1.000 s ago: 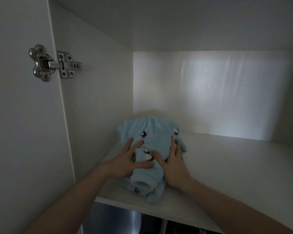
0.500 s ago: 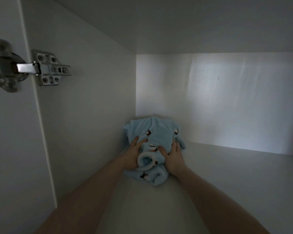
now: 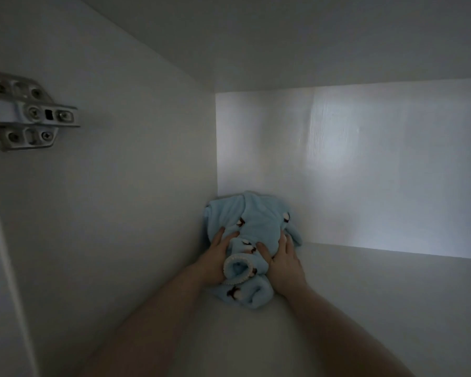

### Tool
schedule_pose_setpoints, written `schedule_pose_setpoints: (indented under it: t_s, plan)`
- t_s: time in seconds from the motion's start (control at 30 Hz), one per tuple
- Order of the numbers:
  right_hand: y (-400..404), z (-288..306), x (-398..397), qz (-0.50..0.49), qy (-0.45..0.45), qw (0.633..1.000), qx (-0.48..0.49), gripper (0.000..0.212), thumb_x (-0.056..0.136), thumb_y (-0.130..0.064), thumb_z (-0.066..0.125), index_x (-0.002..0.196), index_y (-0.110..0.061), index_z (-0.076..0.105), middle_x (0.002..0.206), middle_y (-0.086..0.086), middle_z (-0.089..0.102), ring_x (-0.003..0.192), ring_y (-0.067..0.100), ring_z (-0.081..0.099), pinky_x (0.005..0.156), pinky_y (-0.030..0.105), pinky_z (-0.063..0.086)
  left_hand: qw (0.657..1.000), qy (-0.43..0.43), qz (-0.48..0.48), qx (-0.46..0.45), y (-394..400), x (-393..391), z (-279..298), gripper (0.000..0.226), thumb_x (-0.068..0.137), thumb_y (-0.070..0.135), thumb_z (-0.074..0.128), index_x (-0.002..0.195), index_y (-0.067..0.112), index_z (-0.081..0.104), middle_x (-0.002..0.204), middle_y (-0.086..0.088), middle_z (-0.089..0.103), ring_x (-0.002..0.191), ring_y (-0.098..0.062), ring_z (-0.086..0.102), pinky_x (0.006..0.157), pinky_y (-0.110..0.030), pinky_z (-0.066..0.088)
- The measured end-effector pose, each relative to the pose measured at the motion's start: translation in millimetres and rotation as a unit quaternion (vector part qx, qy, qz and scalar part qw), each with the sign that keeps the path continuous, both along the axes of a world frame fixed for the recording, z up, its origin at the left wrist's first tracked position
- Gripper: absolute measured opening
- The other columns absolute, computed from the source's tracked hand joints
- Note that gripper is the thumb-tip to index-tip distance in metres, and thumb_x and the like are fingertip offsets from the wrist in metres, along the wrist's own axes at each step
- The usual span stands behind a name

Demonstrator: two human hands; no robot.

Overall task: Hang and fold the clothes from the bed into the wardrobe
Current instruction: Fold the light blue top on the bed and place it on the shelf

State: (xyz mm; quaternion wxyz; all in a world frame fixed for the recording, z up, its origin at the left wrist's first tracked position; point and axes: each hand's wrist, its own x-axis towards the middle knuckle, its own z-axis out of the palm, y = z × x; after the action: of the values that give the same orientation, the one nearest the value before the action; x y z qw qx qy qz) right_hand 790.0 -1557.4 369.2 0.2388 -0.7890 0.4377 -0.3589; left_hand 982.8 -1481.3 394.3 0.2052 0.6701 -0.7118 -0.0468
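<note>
Garment [image 3: 252, 227] sits between left hand [image 3: 216, 261] and right hand [image 3: 284, 265], both touching.

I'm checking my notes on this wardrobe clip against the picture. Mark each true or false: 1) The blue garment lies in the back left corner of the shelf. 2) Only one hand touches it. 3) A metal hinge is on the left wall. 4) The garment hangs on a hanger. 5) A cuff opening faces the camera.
1) True: the blue garment sits in the shelf's back left corner.
2) False: the left hand and the right hand both rest on it.
3) True: the hinge is there.
4) False: it lies folded on the shelf.
5) True: the cuff faces the camera.
</note>
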Motion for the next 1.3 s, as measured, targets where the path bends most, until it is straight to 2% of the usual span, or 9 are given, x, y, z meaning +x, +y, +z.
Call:
schedule_pose_setpoints:
  t_s: [0.13, 0.27, 0.37, 0.57, 0.73, 0.87, 1.03, 1.17, 1.3]
  plan:
    - [9, 4, -4, 0.019, -0.046, 0.999, -0.008, 0.085, 0.099, -0.062, 0.047, 0.163, -0.023, 0.008, 0.17, -0.001, 0.011, 0.157, 0.019, 0.006, 0.125, 0.047, 0.018, 0.996, 0.029, 0.061, 0.051, 12, -14, 11, 0.089, 0.095, 0.054, 0.061, 0.162, 0.029, 0.009, 0.169, -0.002, -0.011, 0.156, -0.035, -0.007, 0.126, -0.05, 0.007]
    - [20, 5, -11, 0.015, 0.007, 0.999, -0.05, 0.081, 0.1, -0.063, 0.041, 0.164, -0.025, 0.009, 0.171, 0.0, 0.004, 0.157, 0.019, 0.001, 0.127, 0.038, 0.01, 0.984, -0.004, 0.117, 0.133, 22, -29, 49, 0.114, 0.076, 0.089, 0.05, 0.162, 0.035, -0.002, 0.17, 0.001, -0.012, 0.155, -0.031, -0.013, 0.125, -0.055, 0.0]
    - [36, 13, -18, 0.011, -0.095, 0.995, 0.0, 0.084, 0.095, -0.068, 0.036, 0.163, -0.024, 0.013, 0.169, -0.002, 0.016, 0.156, 0.018, 0.013, 0.127, 0.04, 0.016, 0.99, -0.011, 0.094, 0.107, 35, -51, 60, 0.109, 0.083, 0.079, 0.053, 0.161, 0.032, -0.005, 0.169, 0.001, -0.015, 0.155, -0.03, -0.015, 0.125, -0.055, 0.0]
    - [73, 20, -45, 0.005, -0.121, 0.992, 0.037, 0.054, 0.108, -0.038, 0.042, 0.159, -0.024, 0.031, 0.162, 0.005, 0.035, 0.149, 0.021, 0.032, 0.122, 0.033, 0.024, 0.992, -0.08, 0.087, 0.048, 71, -81, 40, 0.086, 0.097, 0.07, 0.038, 0.162, 0.03, -0.003, 0.169, -0.001, -0.016, 0.155, -0.032, -0.013, 0.125, -0.055, 0.001]
    - [113, 32, -100, -0.009, -0.028, 1.0, 0.01, 0.059, 0.102, -0.01, 0.05, 0.158, -0.009, 0.028, 0.162, 0.013, 0.031, 0.149, 0.025, 0.031, 0.12, 0.027, 0.021, 0.995, 0.001, 0.037, -0.092, 102, -135, 58, 0.065, 0.106, 0.047, 0.041, 0.161, 0.022, 0.017, 0.17, -0.002, -0.007, 0.156, -0.027, -0.01, 0.126, -0.045, 0.0]
    - [153, 56, -175, -0.028, 0.034, 0.999, -0.029, 0.068, 0.101, -0.01, 0.053, 0.161, -0.013, 0.02, 0.168, 0.009, 0.015, 0.155, 0.022, 0.018, 0.121, 0.025, 0.015, 0.984, 0.027, -0.075, -0.159, 136, -202, 67, 0.049, 0.105, 0.033, 0.048, 0.151, 0.026, 0.037, 0.169, 0.004, 0.009, 0.157, -0.019, -0.003, 0.126, -0.042, 0.003]
    - [228, 79, -296, -0.063, 0.03, 0.997, -0.036, 0.07, 0.1, -0.012, 0.055, 0.16, -0.026, 0.022, 0.168, -0.003, 0.018, 0.153, 0.013, 0.019, 0.121, 0.023, 0.016, 0.972, 0.037, -0.148, -0.176, 186, -291, 62, 0.045, 0.104, 0.031, 0.047, 0.148, 0.034, 0.037, 0.167, 0.013, 0.011, 0.156, -0.013, -0.003, 0.127, -0.041, 0.003]
    - [300, 80, -390, -0.126, -0.015, 0.992, -0.025, 0.07, 0.097, -0.014, 0.057, 0.156, -0.036, 0.027, 0.157, -0.015, 0.03, 0.135, -0.008, 0.025, 0.111, 0.013, 0.019, 0.961, 0.047, -0.201, -0.181, 224, -363, 64, 0.046, 0.103, 0.03, 0.049, 0.148, 0.034, 0.037, 0.166, 0.014, 0.014, 0.156, -0.013, 0.001, 0.127, -0.041, 0.002]
    - [373, 69, -466, -0.167, -0.051, 0.985, -0.005, 0.068, 0.097, -0.016, 0.057, 0.152, -0.045, 0.029, 0.148, -0.02, 0.035, 0.12, -0.011, 0.04, 0.113, 0.021, 0.03, 0.948, 0.046, -0.267, -0.166, 263, -435, 62, 0.048, 0.102, 0.03, 0.05, 0.149, 0.033, 0.038, 0.164, 0.014, 0.017, 0.155, -0.012, 0.005, 0.127, -0.041, 0.003]
